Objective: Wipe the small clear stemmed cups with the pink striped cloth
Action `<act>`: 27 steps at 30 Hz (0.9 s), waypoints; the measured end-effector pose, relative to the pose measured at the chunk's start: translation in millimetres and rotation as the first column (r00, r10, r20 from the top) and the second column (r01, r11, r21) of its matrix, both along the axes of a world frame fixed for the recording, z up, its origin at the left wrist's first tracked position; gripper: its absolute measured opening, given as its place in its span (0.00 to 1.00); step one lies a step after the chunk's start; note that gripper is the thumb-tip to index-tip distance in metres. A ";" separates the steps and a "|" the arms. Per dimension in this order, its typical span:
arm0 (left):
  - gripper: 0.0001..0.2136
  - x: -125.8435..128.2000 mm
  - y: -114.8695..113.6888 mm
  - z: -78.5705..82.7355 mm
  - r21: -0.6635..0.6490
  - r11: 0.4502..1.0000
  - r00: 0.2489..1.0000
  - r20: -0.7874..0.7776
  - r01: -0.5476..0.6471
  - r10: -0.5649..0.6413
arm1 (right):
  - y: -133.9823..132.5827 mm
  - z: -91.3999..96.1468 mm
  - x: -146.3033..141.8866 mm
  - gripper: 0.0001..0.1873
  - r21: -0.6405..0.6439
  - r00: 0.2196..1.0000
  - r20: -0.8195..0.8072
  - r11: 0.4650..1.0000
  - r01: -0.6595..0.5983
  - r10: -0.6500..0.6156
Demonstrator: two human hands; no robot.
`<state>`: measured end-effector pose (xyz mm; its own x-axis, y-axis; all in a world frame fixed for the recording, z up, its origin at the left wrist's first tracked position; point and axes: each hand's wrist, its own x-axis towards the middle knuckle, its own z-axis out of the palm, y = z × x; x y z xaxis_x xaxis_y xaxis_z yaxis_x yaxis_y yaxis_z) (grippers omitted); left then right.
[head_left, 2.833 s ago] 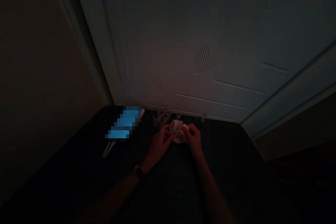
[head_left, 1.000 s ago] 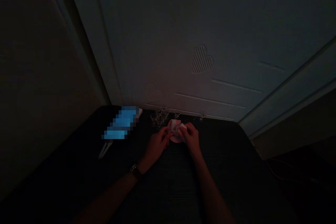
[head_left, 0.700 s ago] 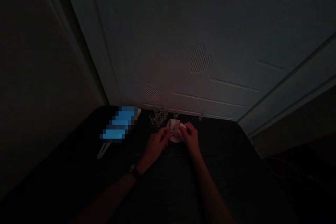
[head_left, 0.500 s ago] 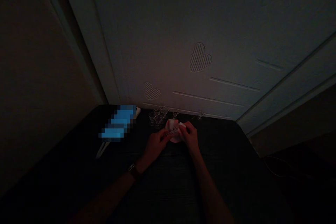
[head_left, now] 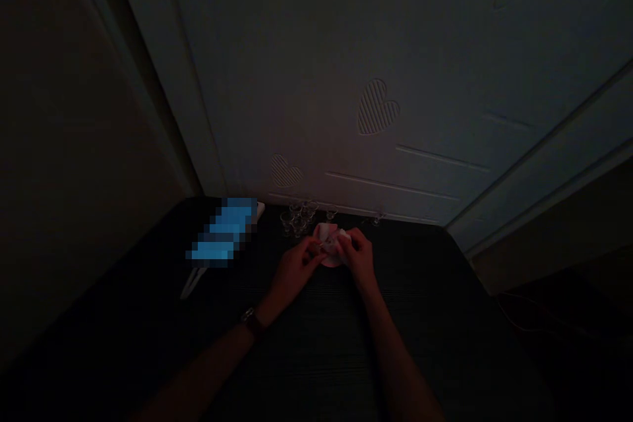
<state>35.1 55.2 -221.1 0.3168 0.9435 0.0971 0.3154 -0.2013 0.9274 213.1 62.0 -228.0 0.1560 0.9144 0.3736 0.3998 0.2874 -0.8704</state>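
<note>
The scene is very dark. My left hand [head_left: 293,270] and my right hand [head_left: 359,257] meet over a dark table [head_left: 316,343]. Between them is a pale pinkish cloth [head_left: 330,242] bunched around a small object that looks like a clear glass; I cannot make it out for sure. Both hands have their fingers closed on this bundle. A watch [head_left: 250,319] sits on my left wrist.
Several small clear glasses [head_left: 297,219] stand in a cluster behind the hands, with two more [head_left: 378,217] to the right by the wall. A glowing blue screen [head_left: 222,236] lies at the table's back left. A white panelled wall [head_left: 378,109] with heart cut-outs rises behind.
The hands stay together on the cloth bundle, with only small finger shifts. The view has drifted slightly.
</note>
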 end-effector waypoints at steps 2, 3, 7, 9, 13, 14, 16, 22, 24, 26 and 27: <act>0.11 -0.8 -1.2 1.4 -0.009 1.000 1.000 -0.013 0.013 -0.013 | -0.4 0.7 0.1 0.14 -0.002 1.000 -0.002 1.000 -0.001 0.001; 0.11 -1.3 -1.7 2.3 -0.015 1.000 1.000 -0.017 0.020 -0.020 | -0.7 1.0 0.1 0.14 -0.003 1.000 -0.002 1.000 -0.003 0.003; 0.12 -2.2 -1.5 4.3 -0.040 0.999 0.999 -0.024 0.033 -0.033 | -1.4 2.5 0.0 0.13 -0.008 1.000 0.000 1.000 -0.010 0.010; 0.12 -2.1 -0.3 3.2 -0.049 0.998 0.999 -0.021 0.034 -0.035 | -1.5 3.5 -0.5 0.13 -0.008 1.000 0.002 1.000 -0.008 0.008; 0.13 -0.8 2.1 -1.4 -0.046 0.999 1.000 -0.001 0.013 -0.013 | -2.0 4.8 -1.7 0.13 -0.008 1.000 0.008 1.000 -0.002 0.002; 0.13 -0.3 2.3 -2.3 -0.043 0.999 1.000 0.004 0.005 -0.005 | -2.3 4.9 -1.9 0.13 -0.009 1.000 0.009 1.000 -0.001 0.001; 0.14 0.5 2.1 -2.9 -0.035 0.999 1.000 0.008 -0.006 0.006 | -2.8 5.0 -2.0 0.13 -0.012 1.000 0.011 1.000 0.002 -0.002; 0.11 0.3 -1.3 2.1 -0.015 1.000 1.000 -0.008 0.000 -0.001 | -2.9 5.7 -1.6 0.13 -0.013 1.000 0.011 1.000 0.007 -0.007; 0.11 -0.2 -2.0 3.4 -0.014 1.000 1.000 -0.015 0.000 0.000 | -2.9 6.1 -1.7 0.13 -0.011 1.000 0.012 1.000 0.003 -0.003; 0.12 -0.6 -2.2 4.1 -0.015 1.000 1.000 -0.020 0.002 -0.002 | -3.1 6.5 -1.8 0.13 -0.008 1.000 0.013 1.000 0.001 -0.001; 0.12 -0.6 -2.1 4.1 -0.016 1.000 1.000 -0.021 0.003 -0.003 | -3.2 6.6 -1.8 0.13 -0.007 1.000 0.014 1.000 0.000 0.000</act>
